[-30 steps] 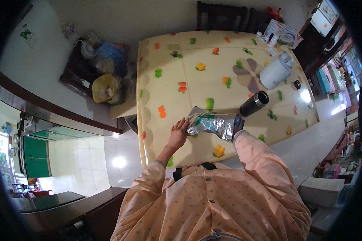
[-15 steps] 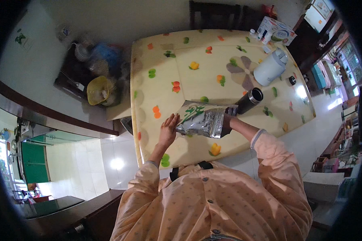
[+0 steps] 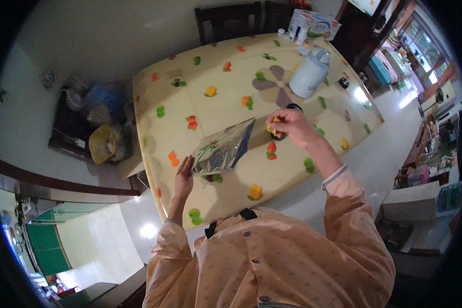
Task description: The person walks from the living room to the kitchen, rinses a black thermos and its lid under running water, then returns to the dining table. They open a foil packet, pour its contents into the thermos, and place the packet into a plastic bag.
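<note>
The fingers of my left hand (image 3: pixel 184 173) are closed on the lower left end of a silver foil bag (image 3: pixel 222 146) with green print, held tilted over the flowered tablecloth (image 3: pixel 200 97). To its right, my right hand (image 3: pixel 292 127) pinches some small yellowish dried pieces (image 3: pixel 272 127) in front of a dark tumbler (image 3: pixel 294 107), which it mostly hides; whether the pieces are inside its mouth or beside it I cannot tell. A small black lid (image 3: pixel 344 82) lies farther right, by a pale blue kettle (image 3: pixel 308 73).
A white box (image 3: pixel 313 25) and small bottles stand at the table's far right corner. Dark chairs (image 3: pixel 228 23) are behind the table. A yellow basket (image 3: pixel 101 143) and plastic bags sit on a side surface to the left.
My right hand has come out of the bag holding yellowish pieces and moved up to the tumbler. The bag, in my left hand, is more tilted, and the view has turned slightly.
</note>
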The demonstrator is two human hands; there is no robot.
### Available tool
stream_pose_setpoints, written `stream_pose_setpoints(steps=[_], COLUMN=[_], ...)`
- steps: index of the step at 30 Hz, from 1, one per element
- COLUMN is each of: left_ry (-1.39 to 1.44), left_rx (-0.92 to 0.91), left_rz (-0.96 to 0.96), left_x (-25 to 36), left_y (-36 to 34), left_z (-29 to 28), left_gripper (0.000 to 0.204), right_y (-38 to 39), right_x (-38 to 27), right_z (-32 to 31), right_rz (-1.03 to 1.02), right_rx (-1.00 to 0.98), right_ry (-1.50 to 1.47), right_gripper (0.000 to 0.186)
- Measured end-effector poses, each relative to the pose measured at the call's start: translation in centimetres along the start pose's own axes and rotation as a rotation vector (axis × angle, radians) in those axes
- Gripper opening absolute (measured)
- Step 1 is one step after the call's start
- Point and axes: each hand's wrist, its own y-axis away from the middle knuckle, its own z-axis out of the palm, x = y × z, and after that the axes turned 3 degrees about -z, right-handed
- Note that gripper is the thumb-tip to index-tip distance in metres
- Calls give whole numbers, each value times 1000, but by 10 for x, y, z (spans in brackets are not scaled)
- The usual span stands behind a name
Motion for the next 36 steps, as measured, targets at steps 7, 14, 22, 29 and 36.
stream_pose_setpoints(steps=[7, 14, 22, 29, 36], left_ry=[140, 351, 356, 519, 500], left_rx=[-61, -134, -131, -131, -112], left_rz=[-24, -41, -131, -325, -307], left_x=[14, 43, 28, 36, 40], left_y=[-2, -2, 11, 17, 19], left_z=[20, 52, 58, 52, 51], left_gripper=[59, 58, 54, 49, 47], right_y=[-5, -18, -22, -26, -29], right_x=[-4, 22, 26, 33, 39], right_z=[-67, -92, -101, -106, -112], right_rz=[-139, -80, 40, 44, -25], right_rx=[303, 265, 280, 348, 331], right_ry=[501, 706, 702, 572, 616], right_gripper=[9, 15, 21, 18, 11])
